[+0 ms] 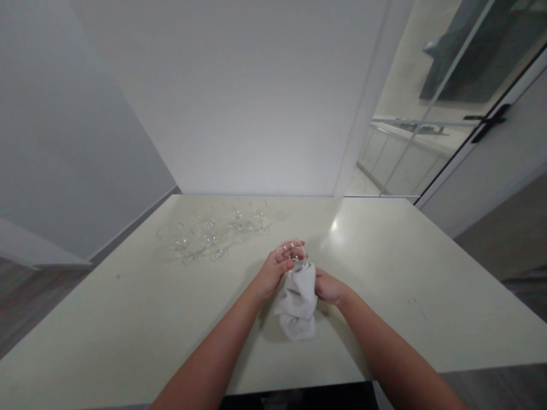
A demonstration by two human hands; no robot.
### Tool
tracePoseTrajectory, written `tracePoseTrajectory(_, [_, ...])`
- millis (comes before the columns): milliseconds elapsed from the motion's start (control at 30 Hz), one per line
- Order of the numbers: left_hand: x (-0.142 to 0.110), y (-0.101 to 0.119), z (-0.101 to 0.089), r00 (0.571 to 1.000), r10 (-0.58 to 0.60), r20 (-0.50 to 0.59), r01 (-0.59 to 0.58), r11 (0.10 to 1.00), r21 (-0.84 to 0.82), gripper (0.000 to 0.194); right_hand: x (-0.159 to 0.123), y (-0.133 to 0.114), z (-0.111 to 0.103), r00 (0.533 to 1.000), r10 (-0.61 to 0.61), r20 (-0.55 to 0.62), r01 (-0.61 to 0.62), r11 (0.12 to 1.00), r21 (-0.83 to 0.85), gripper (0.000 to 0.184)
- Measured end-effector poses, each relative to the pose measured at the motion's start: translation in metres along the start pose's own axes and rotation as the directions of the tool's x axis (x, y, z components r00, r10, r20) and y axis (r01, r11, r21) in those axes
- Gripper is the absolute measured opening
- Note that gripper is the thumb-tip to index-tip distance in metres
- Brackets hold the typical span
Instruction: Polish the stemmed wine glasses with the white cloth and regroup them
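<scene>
My left hand (273, 272) is closed around the bowl of a clear wine glass (291, 250), holding it above the pale table (384, 285). My right hand (328, 287) grips a white cloth (297, 302) pressed against the glass; the cloth hangs down in folds and covers the lower part of the glass. Both forearms reach in from the near edge.
Several clear stemmed glasses (213, 233) stand in a group at the far left of the table near the white wall. A glass door with a black handle (487, 124) is at the right. The floor shows on both sides of the table.
</scene>
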State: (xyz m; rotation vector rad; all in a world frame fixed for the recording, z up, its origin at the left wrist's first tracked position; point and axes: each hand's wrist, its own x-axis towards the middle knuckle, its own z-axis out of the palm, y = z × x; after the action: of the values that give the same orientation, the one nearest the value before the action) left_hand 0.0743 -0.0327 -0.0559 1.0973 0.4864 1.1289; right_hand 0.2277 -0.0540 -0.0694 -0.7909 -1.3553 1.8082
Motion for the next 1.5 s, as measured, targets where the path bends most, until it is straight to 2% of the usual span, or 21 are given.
tracePoseTrajectory(67, [0.003,-0.004,-0.002,0.996,0.031,-0.084,-0.026,0.998,0.058,0.065,0.005,0.001,0.001,0.995,-0.100,-0.026,0.094,0.982,-0.163,0.019])
tracePoseTrajectory(167, [0.006,-0.008,-0.003,0.982,0.073,-0.177,-0.047,0.988,0.148,0.060,0.011,0.003,-0.002,0.972,-0.236,-0.012,0.212,0.891,-0.401,0.018])
tracePoseTrajectory(300, [0.008,-0.013,-0.003,0.961,0.165,-0.223,-0.104,0.959,0.263,0.059,0.014,0.008,-0.008,0.926,-0.359,-0.113,0.192,0.708,-0.680,0.016])
tracePoseTrajectory(367, [0.008,-0.014,-0.004,0.954,0.201,-0.225,-0.128,0.945,0.300,0.058,0.014,0.011,-0.009,0.903,-0.408,-0.137,0.166,0.623,-0.764,0.017])
tracePoseTrajectory(467, [0.009,-0.014,-0.005,0.946,0.213,-0.246,-0.130,0.940,0.315,0.058,0.016,0.013,-0.009,0.881,-0.462,-0.103,0.177,0.524,-0.833,0.021])
tracePoseTrajectory(567, [0.010,-0.012,-0.005,0.939,0.184,-0.291,-0.102,0.955,0.277,0.058,0.018,0.014,-0.009,0.873,-0.484,-0.056,0.207,0.474,-0.856,0.025])
tracePoseTrajectory(700, [0.010,-0.008,0.002,0.919,0.164,-0.357,-0.093,0.974,0.208,0.057,0.017,0.015,-0.008,0.851,-0.522,-0.064,0.221,0.465,-0.857,0.027])
tracePoseTrajectory(800, [0.010,-0.005,0.002,0.906,0.195,-0.377,-0.129,0.973,0.193,0.057,0.015,0.013,-0.006,0.812,-0.575,-0.101,0.266,0.519,-0.813,0.036])
tracePoseTrajectory(900, [0.012,-0.002,-0.008,0.870,0.231,-0.435,-0.160,0.968,0.195,0.054,0.013,0.006,-0.008,0.727,-0.657,-0.199,0.349,0.604,-0.717,0.041])
tracePoseTrajectory(967, [0.014,0.001,-0.019,0.834,0.243,-0.495,-0.176,0.968,0.178,0.051,0.013,0.000,-0.013,0.665,-0.671,-0.329,0.361,0.674,-0.645,0.036])
tracePoseTrajectory(1000, [0.015,0.003,-0.024,0.817,0.246,-0.522,-0.188,0.969,0.162,0.051,0.014,-0.002,-0.015,0.652,-0.649,-0.393,0.353,0.718,-0.601,0.034])
tracePoseTrajectory(1033, [0.015,0.005,-0.029,0.802,0.249,-0.544,-0.202,0.969,0.145,0.050,0.015,-0.003,-0.018,0.663,-0.606,-0.439,0.342,0.767,-0.543,0.032])
tracePoseTrajectory(1100, [0.016,0.006,-0.033,0.795,0.248,-0.553,-0.213,0.969,0.127,0.050,0.017,-0.002,-0.021,0.738,-0.475,-0.480,0.314,0.871,-0.378,0.033])
tracePoseTrajectory(1200, [0.016,0.005,-0.030,0.832,0.270,-0.485,-0.224,0.963,0.152,0.055,0.022,0.004,-0.016,0.863,-0.225,-0.452,0.208,0.974,-0.088,0.039])
tracePoseTrajectory(1267, [0.016,0.003,-0.024,0.858,0.290,-0.424,-0.247,0.957,0.154,0.060,0.024,0.007,-0.008,0.916,-0.122,-0.383,0.151,0.987,0.047,0.040])
tracePoseTrajectory(1333, [0.014,0.001,-0.018,0.878,0.295,-0.377,-0.261,0.955,0.139,0.060,0.026,0.009,-0.001,0.947,-0.064,-0.315,0.117,0.981,0.152,0.039])
tracePoseTrajectory(1400, [0.012,-0.001,-0.014,0.897,0.306,-0.319,-0.261,0.949,0.175,0.060,0.027,0.011,0.003,0.959,-0.008,-0.284,0.076,0.970,0.233,0.035])
tracePoseTrajectory(1500, [0.008,-0.002,-0.008,0.918,0.356,-0.176,-0.271,0.885,0.379,0.065,0.030,0.018,-0.001,0.945,0.058,-0.323,0.031,0.964,0.264,0.026])
